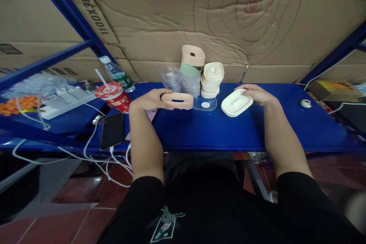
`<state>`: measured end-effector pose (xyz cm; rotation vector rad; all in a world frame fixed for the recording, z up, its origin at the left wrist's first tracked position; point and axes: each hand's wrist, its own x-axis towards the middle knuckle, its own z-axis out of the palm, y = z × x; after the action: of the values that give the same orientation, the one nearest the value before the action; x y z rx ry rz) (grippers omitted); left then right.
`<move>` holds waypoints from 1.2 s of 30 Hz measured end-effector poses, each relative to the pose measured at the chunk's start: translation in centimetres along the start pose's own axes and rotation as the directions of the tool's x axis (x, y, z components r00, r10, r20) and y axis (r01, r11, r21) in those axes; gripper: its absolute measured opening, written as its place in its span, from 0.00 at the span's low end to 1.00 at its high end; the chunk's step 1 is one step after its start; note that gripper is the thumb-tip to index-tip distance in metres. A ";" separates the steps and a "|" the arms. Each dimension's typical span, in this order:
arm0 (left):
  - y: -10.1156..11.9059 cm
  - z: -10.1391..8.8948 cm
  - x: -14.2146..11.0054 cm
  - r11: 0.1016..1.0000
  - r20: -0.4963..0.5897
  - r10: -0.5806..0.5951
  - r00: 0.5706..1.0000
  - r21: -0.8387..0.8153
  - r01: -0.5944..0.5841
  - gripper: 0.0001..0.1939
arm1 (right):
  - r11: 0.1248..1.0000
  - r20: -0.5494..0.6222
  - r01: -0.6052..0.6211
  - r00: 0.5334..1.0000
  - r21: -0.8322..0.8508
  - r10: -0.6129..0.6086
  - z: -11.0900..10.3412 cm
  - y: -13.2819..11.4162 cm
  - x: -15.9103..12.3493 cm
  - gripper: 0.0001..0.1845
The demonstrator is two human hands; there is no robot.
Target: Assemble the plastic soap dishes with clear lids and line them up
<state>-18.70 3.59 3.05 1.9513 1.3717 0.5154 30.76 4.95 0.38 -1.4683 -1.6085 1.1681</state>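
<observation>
My left hand [154,99] is closed around the end of a peach-coloured oval plastic shell [183,105] with a slot in its top. On the right, my right hand [253,93] grips a cream oval lid [236,103] by its far edge, tilted above the blue table. Between the hands lies a clear oval plastic piece [205,103] with a round white sticker. Behind it stand a stack of cream lids [212,80] and nested clear containers [191,84], topped by a green piece [190,69] and another peach shell [193,55].
Left of my hands are a red cup with straw [114,97], a water bottle [118,74], a black phone [112,131], white cables and a power strip [67,103]. A small white object [305,103] sits on the blue table [211,133] at right. Cardboard [160,19] closes off the back.
</observation>
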 end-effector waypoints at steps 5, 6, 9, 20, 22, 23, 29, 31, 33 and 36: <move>-1.8 -0.1 0.6 0.988 -0.037 -0.082 0.996 0.130 0.086 0.45 | 0.937 0.019 -0.036 0.999 -0.349 0.046 0.7 1.8 1.4 0.26; -2.1 0.0 0.9 0.984 -0.046 -0.095 0.994 0.144 0.100 0.45 | 0.888 -0.003 -0.025 1.000 -0.460 0.027 0.9 2.0 1.6 0.25; -2.5 0.3 1.8 0.979 -0.031 -0.102 0.994 0.171 0.106 0.42 | 0.685 -0.036 0.000 0.999 -0.729 -0.038 1.3 2.0 1.8 0.23; -2.0 1.9 3.2 0.830 -0.074 -0.110 0.991 0.542 0.132 0.42 | 0.510 -0.087 -0.115 0.993 -0.852 0.079 1.9 1.4 1.7 0.31; -2.1 2.0 3.3 0.807 -0.062 -0.136 0.989 0.572 0.147 0.45 | 0.511 -0.083 -0.116 0.993 -0.851 0.087 1.8 1.5 1.7 0.31; -2.1 2.0 3.4 0.799 -0.053 -0.147 0.988 0.583 0.150 0.48 | 0.511 -0.085 -0.118 0.992 -0.851 0.088 1.7 1.5 1.7 0.32; -1.2 2.0 2.9 0.804 -0.076 -0.185 0.980 0.561 0.196 0.63 | 0.533 -0.092 -0.110 0.994 -0.839 0.060 2.1 1.5 1.7 0.31; -1.0 1.9 2.8 0.824 -0.114 -0.188 0.975 0.522 0.220 0.62 | 0.536 -0.083 -0.102 0.995 -0.838 0.060 2.5 1.5 1.7 0.32; -0.8 1.8 2.7 0.846 -0.172 -0.181 0.968 0.475 0.243 0.56 | 0.537 -0.069 -0.088 0.996 -0.839 0.055 2.9 1.4 1.7 0.32; 0.1 2.3 2.7 0.885 -0.302 -0.106 0.947 0.406 0.229 0.42 | 0.529 -0.066 -0.075 0.997 -0.845 0.037 3.4 1.2 1.7 0.31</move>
<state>-16.12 5.40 1.43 2.1357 1.9550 0.4277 27.90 5.94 -2.15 -2.1126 -2.2700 0.2865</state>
